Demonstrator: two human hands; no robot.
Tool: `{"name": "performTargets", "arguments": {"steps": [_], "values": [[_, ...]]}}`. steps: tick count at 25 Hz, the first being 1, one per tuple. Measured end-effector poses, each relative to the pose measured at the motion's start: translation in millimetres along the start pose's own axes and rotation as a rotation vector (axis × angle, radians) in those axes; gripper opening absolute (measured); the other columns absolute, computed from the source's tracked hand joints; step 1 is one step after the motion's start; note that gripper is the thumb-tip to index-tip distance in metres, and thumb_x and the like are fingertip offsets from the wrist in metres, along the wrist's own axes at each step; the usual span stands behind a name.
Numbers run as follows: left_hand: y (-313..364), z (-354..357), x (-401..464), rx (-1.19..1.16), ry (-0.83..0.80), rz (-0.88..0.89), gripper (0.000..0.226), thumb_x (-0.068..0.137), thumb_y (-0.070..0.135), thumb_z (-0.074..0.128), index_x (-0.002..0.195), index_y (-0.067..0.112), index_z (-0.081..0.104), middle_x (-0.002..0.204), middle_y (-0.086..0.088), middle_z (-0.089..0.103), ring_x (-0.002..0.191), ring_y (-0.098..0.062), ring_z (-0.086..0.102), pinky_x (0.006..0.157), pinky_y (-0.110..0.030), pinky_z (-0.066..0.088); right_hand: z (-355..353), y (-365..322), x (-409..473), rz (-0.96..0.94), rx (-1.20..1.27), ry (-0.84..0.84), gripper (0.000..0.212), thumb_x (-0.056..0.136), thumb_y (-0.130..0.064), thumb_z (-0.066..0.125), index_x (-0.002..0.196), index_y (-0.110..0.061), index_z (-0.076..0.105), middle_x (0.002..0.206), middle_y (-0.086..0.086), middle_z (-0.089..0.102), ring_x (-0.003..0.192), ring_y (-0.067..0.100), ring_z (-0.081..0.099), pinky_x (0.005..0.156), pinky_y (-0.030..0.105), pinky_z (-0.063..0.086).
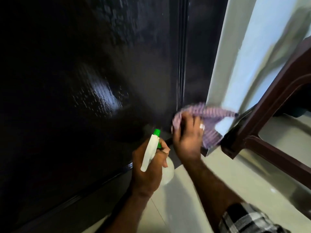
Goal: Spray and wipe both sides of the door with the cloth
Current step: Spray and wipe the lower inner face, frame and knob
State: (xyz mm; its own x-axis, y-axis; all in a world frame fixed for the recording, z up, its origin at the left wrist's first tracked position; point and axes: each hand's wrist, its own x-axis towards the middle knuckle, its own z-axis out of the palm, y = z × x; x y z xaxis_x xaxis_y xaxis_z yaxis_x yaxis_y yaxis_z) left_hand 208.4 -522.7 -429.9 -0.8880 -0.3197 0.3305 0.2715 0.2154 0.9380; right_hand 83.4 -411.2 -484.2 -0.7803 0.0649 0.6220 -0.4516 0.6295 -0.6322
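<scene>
A dark glossy door (80,68) fills the left and middle of the view, with wet streaks and droplets shining on it. My right hand (186,137) holds a purple striped cloth (212,121) against the door's lower right corner, near the white frame; the cloth is blurred. My left hand (148,167) grips a clear spray bottle (151,148) with a white trigger head and a green nozzle, held low in front of the door's bottom edge.
A white door frame and wall (235,64) rise on the right. A dark brown plastic chair (269,115) stands close beside the frame, its leg near the cloth. Pale floor tiles (210,174) lie below.
</scene>
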Motion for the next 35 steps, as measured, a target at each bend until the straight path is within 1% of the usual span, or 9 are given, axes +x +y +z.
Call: {"name": "performTargets", "arguments": {"steps": [3,9,12,15,19,22,28,31,35], "values": [[5.6,-6.5,-2.4,-0.011,-0.002,-0.085,0.01,0.078,0.02,0.065,0.07,0.02,0.072,0.067,-0.01,0.068,0.066,-0.023,0.069,0.069,-0.029,0.061,8.6,28.4,-58.8,0.26,0.053,-0.169,0.02,0.106,-0.04,0.046,0.115,-0.025,0.055,0.107,0.008,0.065,0.099,0.039,0.065,0.083,0.044,0.052],[24.4,-4.3,30.1,0.029,0.018,-0.021,0.01,0.079,0.013,0.062,0.075,0.013,0.071,0.067,-0.021,0.066,0.053,-0.032,0.06,0.062,-0.044,0.057,-30.2,-65.3,71.4,0.005,0.236,0.33,0.012,0.104,-0.025,0.069,0.113,-0.018,0.074,0.102,0.0,0.067,0.092,0.017,0.065,0.081,0.027,0.049],[31.7,0.4,38.2,-0.003,0.041,-0.01,0.012,0.08,0.01,0.062,0.079,0.002,0.071,0.067,-0.029,0.062,0.054,-0.043,0.056,0.059,-0.047,0.057,-28.4,-32.9,56.0,-0.093,0.118,0.177,0.021,0.103,-0.027,0.071,0.123,-0.02,0.074,0.106,0.002,0.065,0.094,0.021,0.065,0.082,0.026,0.047],[29.9,4.3,39.3,0.029,0.033,-0.051,0.01,0.078,0.013,0.064,0.075,0.007,0.071,0.064,-0.022,0.064,0.047,-0.028,0.057,0.056,-0.041,0.056,-17.4,12.1,-7.9,0.015,0.105,-0.088,0.025,0.102,-0.035,0.068,0.121,-0.02,0.074,0.106,0.002,0.069,0.096,0.028,0.069,0.08,0.023,0.042],[-3.3,6.8,33.9,0.311,0.003,-0.139,0.038,0.072,0.041,0.065,0.068,0.003,0.063,0.057,-0.021,0.059,0.047,-0.038,0.056,0.051,-0.052,0.056,-38.1,2.8,32.4,0.168,0.284,0.058,0.021,0.099,-0.039,0.067,0.109,-0.022,0.075,0.096,0.0,0.072,0.087,0.023,0.07,0.083,0.043,0.059],[-2.6,15.6,28.2,0.347,0.069,-0.274,0.05,0.068,0.056,0.067,0.067,0.006,0.065,0.056,-0.018,0.061,0.054,-0.042,0.062,0.051,-0.055,0.057,-74.0,-39.5,103.7,-0.042,0.351,0.193,0.013,0.099,-0.027,0.075,0.105,-0.016,0.076,0.095,-0.001,0.073,0.086,0.019,0.069,0.08,0.039,0.058],[40.5,22.0,64.9,0.221,0.175,-0.26,0.031,0.072,0.04,0.07,0.063,0.01,0.069,0.052,-0.01,0.063,0.045,-0.029,0.06,0.051,-0.043,0.06,-93.1,-119.6,166.1,-0.387,0.26,0.32,0.022,0.096,-0.011,0.07,0.117,-0.005,0.075,0.103,0.013,0.068,0.093,0.023,0.064,0.083,0.025,0.047],[31.2,18.0,57.9,0.203,0.227,-0.287,0.02,0.071,0.044,0.065,0.067,0.027,0.074,0.054,-0.005,0.067,0.046,-0.028,0.061,0.057,-0.044,0.059,-51.9,-70.7,93.2,-0.326,0.106,0.187,0.04,0.102,-0.014,0.061,0.142,-0.009,0.062,0.123,0.022,0.058,0.102,0.036,0.061,0.086,0.039,0.051],[9.2,8.5,33.0,0.1,0.251,-0.393,0.025,0.073,0.034,0.069,0.072,0.01,0.073,0.057,-0.01,0.068,0.041,-0.023,0.055,0.044,-0.029,0.045,-4.6,20.8,-37.9,-0.058,-0.101,-0.256,0.068,0.099,-0.02,0.065,0.16,-0.019,0.037,0.139,0.021,0.05,0.107,0.041,0.061,0.084,0.049,0.061]]}}
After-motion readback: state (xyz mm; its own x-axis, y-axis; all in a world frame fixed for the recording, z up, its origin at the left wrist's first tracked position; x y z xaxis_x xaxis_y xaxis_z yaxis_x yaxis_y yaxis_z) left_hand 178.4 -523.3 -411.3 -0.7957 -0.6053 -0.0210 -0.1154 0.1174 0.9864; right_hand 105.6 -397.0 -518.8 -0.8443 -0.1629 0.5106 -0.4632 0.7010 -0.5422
